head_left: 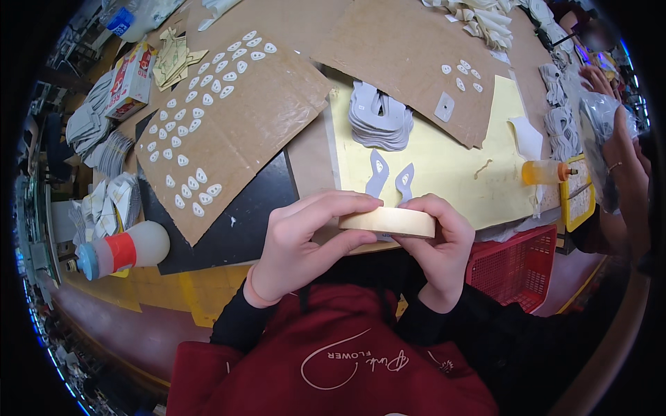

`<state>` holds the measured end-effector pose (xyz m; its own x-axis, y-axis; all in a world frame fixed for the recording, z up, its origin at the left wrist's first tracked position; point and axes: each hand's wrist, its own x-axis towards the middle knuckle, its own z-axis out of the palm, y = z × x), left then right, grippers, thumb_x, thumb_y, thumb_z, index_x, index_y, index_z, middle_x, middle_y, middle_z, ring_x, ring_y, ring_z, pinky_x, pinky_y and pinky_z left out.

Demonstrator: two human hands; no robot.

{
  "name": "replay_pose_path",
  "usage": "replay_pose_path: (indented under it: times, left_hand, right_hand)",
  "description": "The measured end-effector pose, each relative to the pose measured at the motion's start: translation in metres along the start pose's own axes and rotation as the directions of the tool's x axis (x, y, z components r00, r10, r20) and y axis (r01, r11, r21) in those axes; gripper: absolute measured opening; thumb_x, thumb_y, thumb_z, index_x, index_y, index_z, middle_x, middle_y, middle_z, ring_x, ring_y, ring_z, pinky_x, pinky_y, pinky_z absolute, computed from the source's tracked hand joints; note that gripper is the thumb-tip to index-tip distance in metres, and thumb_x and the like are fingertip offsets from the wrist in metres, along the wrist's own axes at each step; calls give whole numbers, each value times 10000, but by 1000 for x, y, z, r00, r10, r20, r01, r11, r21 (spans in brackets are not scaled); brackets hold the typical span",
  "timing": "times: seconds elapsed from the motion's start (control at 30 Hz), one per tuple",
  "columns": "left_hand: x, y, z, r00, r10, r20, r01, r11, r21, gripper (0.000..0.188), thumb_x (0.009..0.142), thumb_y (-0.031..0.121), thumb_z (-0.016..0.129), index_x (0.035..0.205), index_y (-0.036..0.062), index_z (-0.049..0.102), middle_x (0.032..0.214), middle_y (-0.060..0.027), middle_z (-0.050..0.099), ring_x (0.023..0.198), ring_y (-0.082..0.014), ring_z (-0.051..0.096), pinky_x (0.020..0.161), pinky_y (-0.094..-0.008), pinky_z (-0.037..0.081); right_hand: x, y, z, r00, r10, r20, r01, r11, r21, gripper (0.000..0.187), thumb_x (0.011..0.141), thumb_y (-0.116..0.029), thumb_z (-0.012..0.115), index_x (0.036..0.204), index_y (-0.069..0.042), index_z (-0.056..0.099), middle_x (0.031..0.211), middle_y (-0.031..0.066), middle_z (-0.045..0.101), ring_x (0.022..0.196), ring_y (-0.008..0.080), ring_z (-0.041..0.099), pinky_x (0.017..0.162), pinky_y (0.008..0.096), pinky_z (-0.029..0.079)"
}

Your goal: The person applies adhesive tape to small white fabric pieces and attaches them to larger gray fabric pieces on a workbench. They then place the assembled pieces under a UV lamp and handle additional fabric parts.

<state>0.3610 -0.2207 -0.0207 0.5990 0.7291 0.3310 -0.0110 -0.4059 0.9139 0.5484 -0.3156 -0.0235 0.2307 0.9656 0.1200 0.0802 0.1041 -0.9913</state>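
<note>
A cream roll of tape (387, 222) is held on edge between both hands, close to the table's near side. My left hand (302, 239) pinches its left end, thumb below and fingers on top. At the other end, my right hand (444, 239) grips it the same way. Just beyond the roll, two curved grey cut pieces (375, 182) lie on the yellow sheet (451, 180), each bearing a small white oval patch. Their near ends are hidden behind the roll and fingers. Farther back sits a stack of grey cut pieces (381, 128).
Brown cardboard sheets (257, 111) carry several white oval patches. Bottles stand or lie at left (149, 246) and right (544, 172). A red plastic crate (517, 267) is below the table edge. At right, another person's hands hold a clear plastic bag (600, 118).
</note>
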Motion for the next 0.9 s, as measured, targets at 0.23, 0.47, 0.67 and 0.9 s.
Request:
replay_pose_path:
  times: [0.23,0.47,0.67,0.9]
  left_hand:
    - [-6,-12,6,868,-465,-176,274,741,-613,355,971,45,604,1312,-37,544,1175,-156,665,1054,-206,666,935,-316,529]
    - [-1,-11,7,766,-634,104,479,455,-751,500,1063,129,427,1526,86,244,1341,-175,540,1176,-249,609,953,-393,564]
    - [0,-3,3,708,-660,249,525,257,-811,502,1070,174,402,1524,43,232,1333,-164,534,1156,-246,630,902,-384,603]
    - [-7,-12,-2,706,-583,402,489,-9,-872,524,1071,192,400,1535,34,215,1376,-165,513,1152,-259,640,912,-377,602]
  right_hand:
    - [9,7,-3,995,86,55,-97,967,235,485,787,78,759,1244,49,600,1057,88,692,956,154,662,882,290,516]
    - [17,3,12,977,202,65,-205,817,539,541,882,30,693,1376,109,486,1146,146,682,1052,181,658,940,312,517]
    - [23,1,20,985,157,76,-174,840,514,645,930,-293,666,1364,141,468,1072,177,702,976,196,676,859,292,535]
    - [21,-3,25,990,134,38,-137,891,433,715,883,46,679,1496,100,314,1118,159,681,1053,181,650,934,283,495]
